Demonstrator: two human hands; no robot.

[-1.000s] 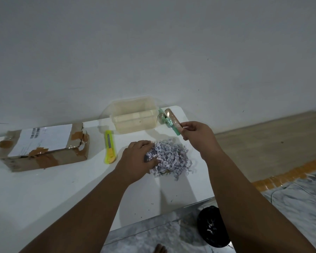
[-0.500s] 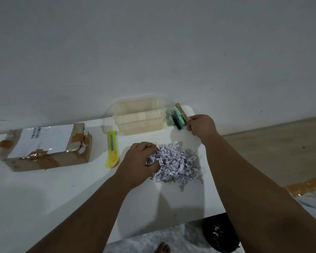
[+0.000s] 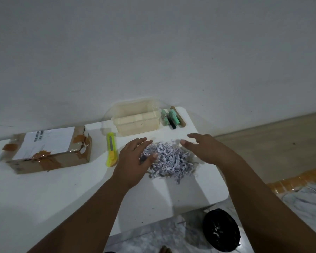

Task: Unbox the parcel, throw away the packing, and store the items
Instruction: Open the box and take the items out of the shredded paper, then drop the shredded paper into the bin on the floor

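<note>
A heap of shredded paper packing lies on the white table. My left hand rests on the heap's left side, fingers spread and loosely bent. My right hand hovers over the heap's right edge with fingers straight and empty. Behind it, several small green and brown items lie beside a clear plastic container. The torn cardboard parcel box sits at the left.
A yellow box cutter lies between the parcel box and the heap. A black bin stands on the floor below the table's right front corner. The wall runs close behind the table.
My right hand laid the green item down beside the container, let go, and came back to the paper heap. My left hand loosened its grip on the shreds.
</note>
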